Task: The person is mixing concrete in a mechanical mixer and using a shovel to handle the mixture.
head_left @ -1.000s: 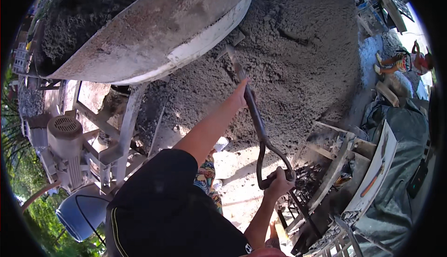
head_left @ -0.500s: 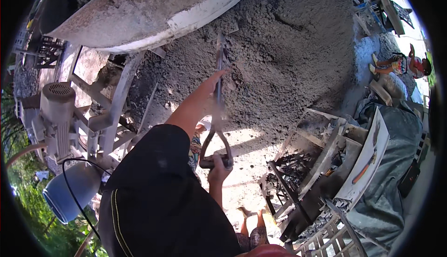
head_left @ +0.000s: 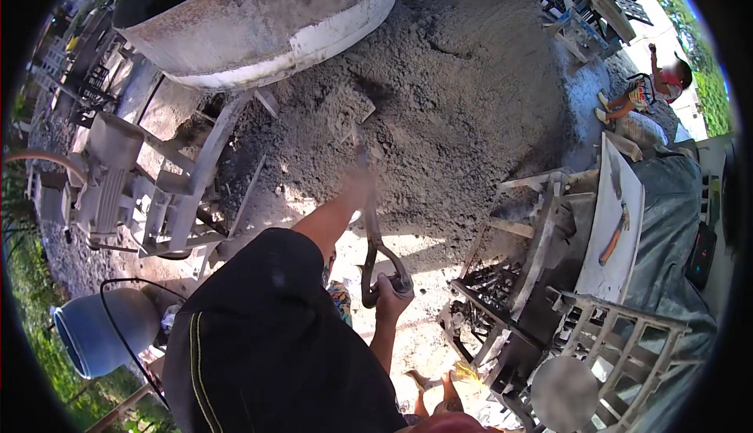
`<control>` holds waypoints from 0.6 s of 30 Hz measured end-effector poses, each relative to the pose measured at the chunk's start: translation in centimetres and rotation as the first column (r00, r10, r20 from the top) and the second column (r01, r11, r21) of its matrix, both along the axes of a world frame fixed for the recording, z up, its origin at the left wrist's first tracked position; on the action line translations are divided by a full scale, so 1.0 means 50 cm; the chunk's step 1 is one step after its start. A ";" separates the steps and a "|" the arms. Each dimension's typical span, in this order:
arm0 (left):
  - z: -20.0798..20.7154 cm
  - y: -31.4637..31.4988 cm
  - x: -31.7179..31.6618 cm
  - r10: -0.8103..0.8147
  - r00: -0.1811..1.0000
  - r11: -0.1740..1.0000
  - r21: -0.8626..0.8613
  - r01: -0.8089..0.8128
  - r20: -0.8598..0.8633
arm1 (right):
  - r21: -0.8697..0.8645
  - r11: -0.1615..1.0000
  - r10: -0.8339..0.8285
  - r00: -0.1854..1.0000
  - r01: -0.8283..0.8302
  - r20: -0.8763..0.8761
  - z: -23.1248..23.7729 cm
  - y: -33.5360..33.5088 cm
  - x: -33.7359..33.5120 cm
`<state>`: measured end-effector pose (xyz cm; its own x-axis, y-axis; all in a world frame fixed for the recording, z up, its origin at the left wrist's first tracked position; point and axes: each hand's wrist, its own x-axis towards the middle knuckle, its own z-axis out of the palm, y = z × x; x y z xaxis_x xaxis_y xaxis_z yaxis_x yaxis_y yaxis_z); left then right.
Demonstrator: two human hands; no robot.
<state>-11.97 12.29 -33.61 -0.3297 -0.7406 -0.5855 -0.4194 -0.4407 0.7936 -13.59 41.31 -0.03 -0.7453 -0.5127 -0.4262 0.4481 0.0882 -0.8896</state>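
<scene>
A shovel point(head_left: 372, 233) slants away from me over a large heap of grey, crumbly mortar mix point(head_left: 471, 80). My left hand point(head_left: 361, 187), smeared by motion, is closed round the shaft partway down. At the near end, my right hand point(head_left: 392, 298) grips the crossbar of the D-shaped handle. A lump of grey mix point(head_left: 345, 110) lies on the blade, whose pale corner shows at its right. The rest of the blade is covered.
A big, crusted metal mixing drum point(head_left: 259, 25) stands at the far left, with a motor point(head_left: 110, 158) and frame nearby. A blue barrel point(head_left: 110, 331) lies at lower left. On the right are a white board point(head_left: 612, 221) bearing a trowel, a wooden rack point(head_left: 627, 339), and a person point(head_left: 655, 92) farther off.
The blade, earlier mostly buried in the heap, now shows with mix on it, drawn nearer to me. Both hands keep hold of the shovel. The whole view has shifted.
</scene>
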 end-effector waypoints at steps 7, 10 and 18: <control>0.243 0.135 -0.023 0.453 0.884 0.642 0.645 -0.415 0.117 | 0.408 0.817 0.573 0.498 -0.408 -0.651 0.092 0.052 -0.043; 0.311 0.166 -0.012 0.583 0.811 0.548 0.756 -0.356 -0.041 | 0.520 0.750 0.643 0.265 -0.409 -0.718 0.149 0.038 -0.048; 0.567 0.138 -0.033 0.453 0.861 0.617 0.779 -0.113 -0.233 | 0.254 0.936 0.350 0.719 -0.244 -0.601 0.308 0.032 -0.019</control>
